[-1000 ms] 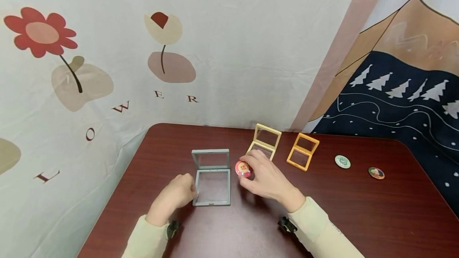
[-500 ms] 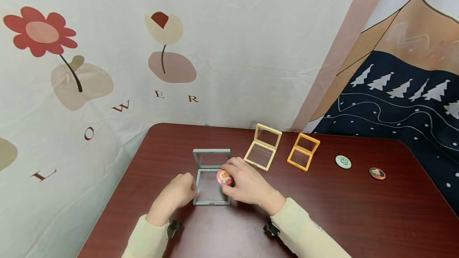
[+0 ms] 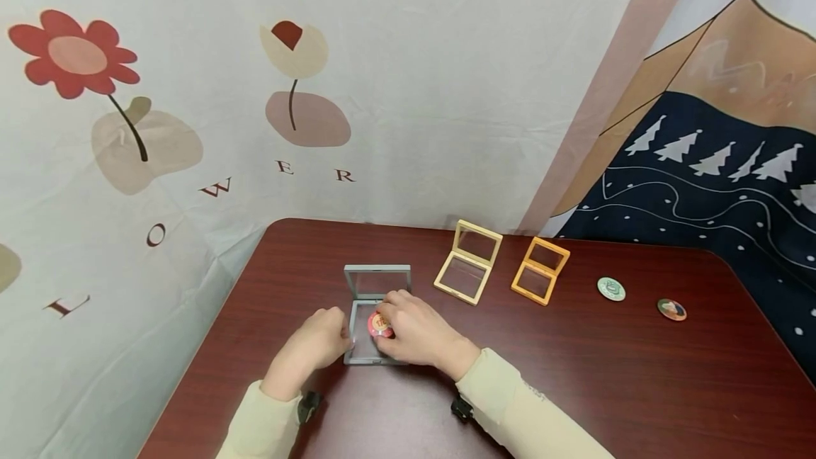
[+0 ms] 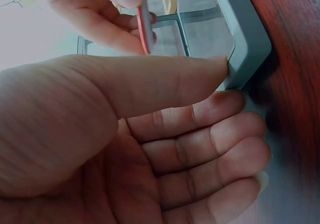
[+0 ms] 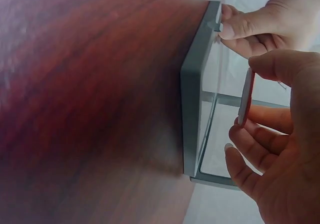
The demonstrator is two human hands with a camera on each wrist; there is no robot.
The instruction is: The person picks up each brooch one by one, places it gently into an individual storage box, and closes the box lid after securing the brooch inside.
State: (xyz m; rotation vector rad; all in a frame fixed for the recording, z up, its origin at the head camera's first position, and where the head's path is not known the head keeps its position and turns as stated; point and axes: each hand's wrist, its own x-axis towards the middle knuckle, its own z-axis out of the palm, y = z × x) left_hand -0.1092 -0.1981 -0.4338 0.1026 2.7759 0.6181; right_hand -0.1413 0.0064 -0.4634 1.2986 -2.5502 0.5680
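**At the lower centre of the frame, a red disc (image 3: 379, 324) held over a grey case (image 3: 376, 361)**

Across the upper left and left of the head view, capital letters (image 3: 281, 167) on the pale cloth (image 3: 433, 76) can be read, climbing from left to centre: L, O, W, E, R. The red disc carries a mark on its yellowish middle, too small and partly covered to read. The right hand (image 3: 414, 331) pinches the disc by its edges between thumb and fingers, above the base of the grey case, whose clear-windowed lid is tilted up behind. The left hand (image 3: 319, 338) pinches the case's left rim, thumb on top, the other fingers curled.

Right of centre on the dark red worktop (image 3: 574, 388) are a pale yellow case (image 3: 470, 258) and an orange case (image 3: 538, 269), both opened out. At the right lie a green-and-white disc (image 3: 611, 289) and a multicoloured disc (image 3: 672, 309); any lettering on them is too small to make out. Along the right edge, the cloth shows white trees (image 3: 678, 146) on navy.
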